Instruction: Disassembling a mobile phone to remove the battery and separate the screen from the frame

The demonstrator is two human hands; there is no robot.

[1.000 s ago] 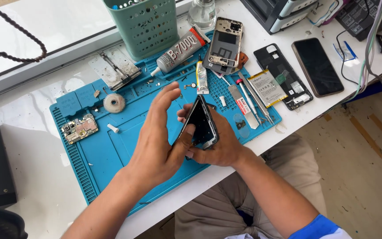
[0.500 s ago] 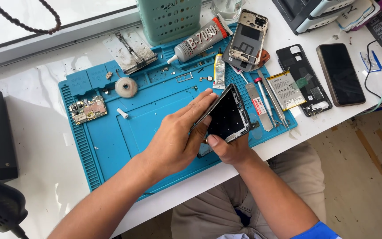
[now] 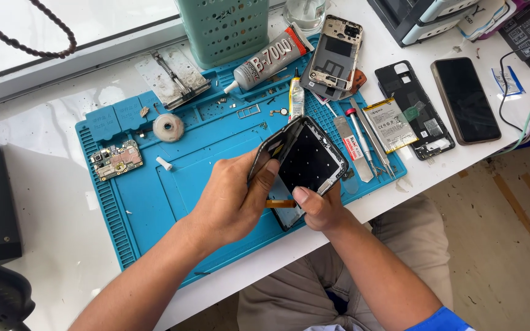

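both hands [image 3: 277, 193] grasp the phone frame [image 3: 305, 162], its screen partly lifted above the blue mat [image 3: 154, 202], while board [image 3: 116, 159] and battery [image 3: 390, 124] already lie removed.

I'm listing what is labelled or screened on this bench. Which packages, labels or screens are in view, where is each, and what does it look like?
Glue tube: mat's far edge, grey, dark lettering, red cap.
Small tube: just below it, yellow and white.
Battery: mat's right edge, flat, white and yellow label.
Dark phone: far right, black blank screen.
Display panel: between left hand and right hand, dark, tilted.
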